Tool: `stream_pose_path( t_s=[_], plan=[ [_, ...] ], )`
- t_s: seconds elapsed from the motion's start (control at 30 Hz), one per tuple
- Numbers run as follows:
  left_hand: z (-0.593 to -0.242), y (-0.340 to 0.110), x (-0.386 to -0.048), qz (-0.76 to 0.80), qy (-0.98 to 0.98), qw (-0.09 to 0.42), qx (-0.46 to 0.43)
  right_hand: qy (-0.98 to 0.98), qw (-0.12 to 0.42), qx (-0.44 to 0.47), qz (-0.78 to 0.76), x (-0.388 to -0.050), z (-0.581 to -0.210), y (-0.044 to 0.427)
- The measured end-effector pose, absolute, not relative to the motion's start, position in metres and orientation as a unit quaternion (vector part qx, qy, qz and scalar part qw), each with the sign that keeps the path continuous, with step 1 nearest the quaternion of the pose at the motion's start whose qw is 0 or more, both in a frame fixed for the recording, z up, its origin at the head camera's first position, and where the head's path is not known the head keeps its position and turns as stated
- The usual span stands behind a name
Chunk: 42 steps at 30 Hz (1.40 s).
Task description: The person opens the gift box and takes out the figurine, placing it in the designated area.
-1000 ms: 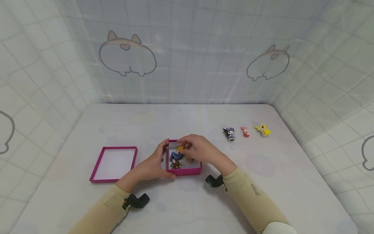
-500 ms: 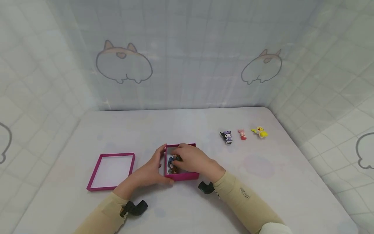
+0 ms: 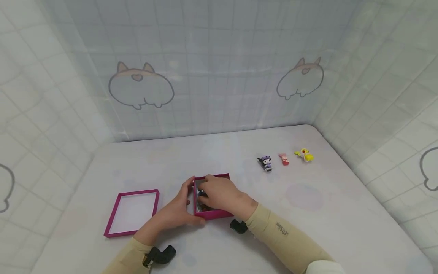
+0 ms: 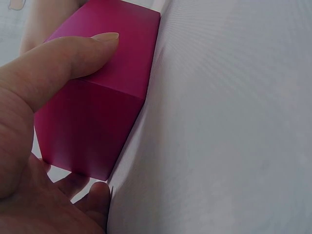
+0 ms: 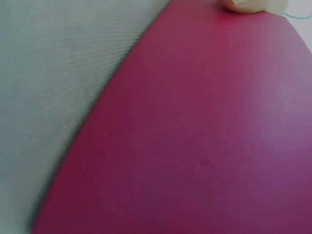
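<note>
Pink box (image 3: 215, 215) sits on table (image 3: 308, 232), between both hands. Left hand (image 3: 175, 214) grips box from its left side, spread wide round it: thumb flat on near wall, fingers along left wall toward far corner. Right hand (image 3: 222, 195) reaches over box from right, fingers bent down inside among small toys (image 3: 202, 193); cannot tell whether it pinches one, fingertips hidden. Pink-rimmed lid (image 3: 131, 213) lies left of box, near left hand. Black-and-purple toy (image 3: 266, 163), pink toy (image 3: 284, 159), yellow toy (image 3: 305, 155) lie beyond right hand, well apart from box.

Left hand (image 3: 175, 213) spreads wide; right hand (image 3: 220, 193) bends downward.
</note>
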State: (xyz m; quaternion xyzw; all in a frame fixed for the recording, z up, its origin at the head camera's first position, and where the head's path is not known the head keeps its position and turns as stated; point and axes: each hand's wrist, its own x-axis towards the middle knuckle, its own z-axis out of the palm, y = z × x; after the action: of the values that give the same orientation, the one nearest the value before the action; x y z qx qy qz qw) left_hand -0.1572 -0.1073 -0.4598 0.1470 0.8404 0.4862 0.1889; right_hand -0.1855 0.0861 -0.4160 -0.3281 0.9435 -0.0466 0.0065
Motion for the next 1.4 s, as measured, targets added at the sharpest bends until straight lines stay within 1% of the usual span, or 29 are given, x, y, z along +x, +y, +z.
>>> stream_pose_path(
  t_s=[0.2,0.37,0.7,0.9,1.17,1.4],
  plan=[
    [-0.46,-0.106,-0.159,0.483,0.843,0.186,0.149,0.941,0.004,-0.335,-0.045,-0.186,-0.416,0.087],
    [-0.464,-0.106,-0.159,0.49,0.839,0.178,0.158,0.94,0.017,-0.337,-0.049,-0.185,-0.416,0.088],
    [-0.464,-0.106,-0.157,0.489,0.838,0.181,0.162,0.945,0.027,-0.316,-0.075,-0.183,-0.42,0.087],
    [-0.463,-0.108,-0.157,0.488,0.837,0.177,0.172,0.935,0.051,-0.304,-0.174,-0.186,-0.412,0.093],
    [-0.463,-0.109,-0.158,0.483,0.837,0.174,0.19,0.898,0.051,-0.33,-0.287,-0.193,-0.395,0.109],
    [-0.46,-0.108,-0.157,0.48,0.841,0.175,0.179,0.872,0.099,-0.311,-0.364,-0.199,-0.387,0.118]
  ],
)
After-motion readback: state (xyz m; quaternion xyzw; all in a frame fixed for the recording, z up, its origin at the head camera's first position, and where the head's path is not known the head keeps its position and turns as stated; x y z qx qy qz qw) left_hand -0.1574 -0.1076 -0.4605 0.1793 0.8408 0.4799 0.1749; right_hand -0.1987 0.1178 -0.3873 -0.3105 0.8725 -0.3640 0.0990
